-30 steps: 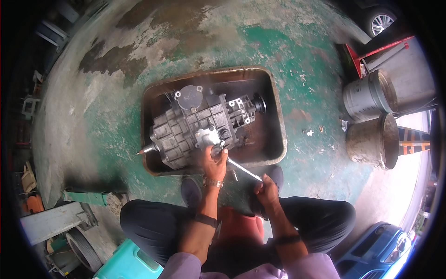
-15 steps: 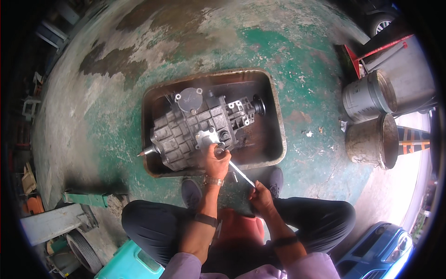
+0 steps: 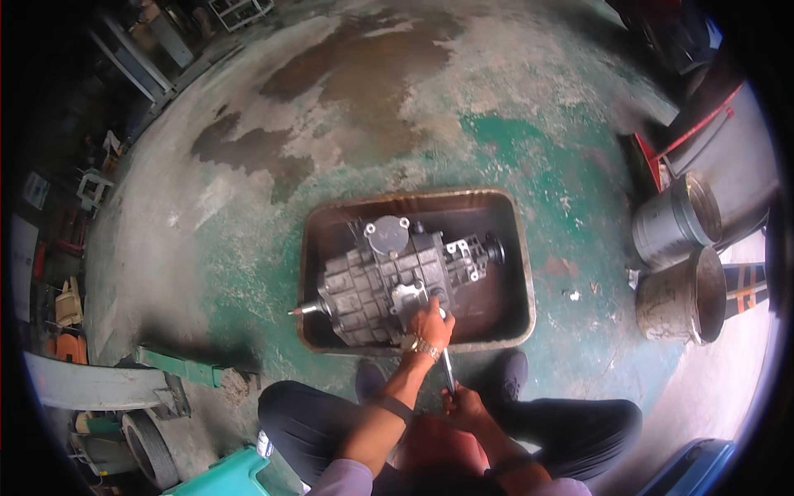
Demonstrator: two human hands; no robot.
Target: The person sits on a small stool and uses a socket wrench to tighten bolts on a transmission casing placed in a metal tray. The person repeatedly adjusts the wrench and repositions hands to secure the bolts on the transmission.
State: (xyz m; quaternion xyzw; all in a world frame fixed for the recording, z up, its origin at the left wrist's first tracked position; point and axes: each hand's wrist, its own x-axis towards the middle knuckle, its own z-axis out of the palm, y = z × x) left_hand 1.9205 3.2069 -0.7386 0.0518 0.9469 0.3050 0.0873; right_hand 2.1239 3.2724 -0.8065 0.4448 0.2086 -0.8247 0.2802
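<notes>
A grey cast-metal gearbox (image 3: 356, 289) lies in a rectangular brown metal tray (image 3: 531, 281) on the floor before me. My left hand (image 3: 430, 326) is closed round the head end of a long silvery wrench (image 3: 449, 372), against the gearbox's near side. Beside its fingers is a small bright cover plate (image 3: 405, 299). Closer to my body, my right hand (image 3: 466, 407) grips the far end of the handle, between my knees. The handle points almost straight toward me. What the wrench head sits on is hidden by my left hand.
Two dirty buckets, a grey one (image 3: 662, 227) and a brown-stained one (image 3: 666, 306), stand at the right. A grey and green metal arm (image 3: 178, 364) reaches in from the left near a tyre (image 3: 150, 450). My shoes flank the tray's near edge.
The wrench handle has swung from slanting right to pointing nearly straight at me, my right hand moving with it. My left hand stays at the head. The whole view has shifted.
</notes>
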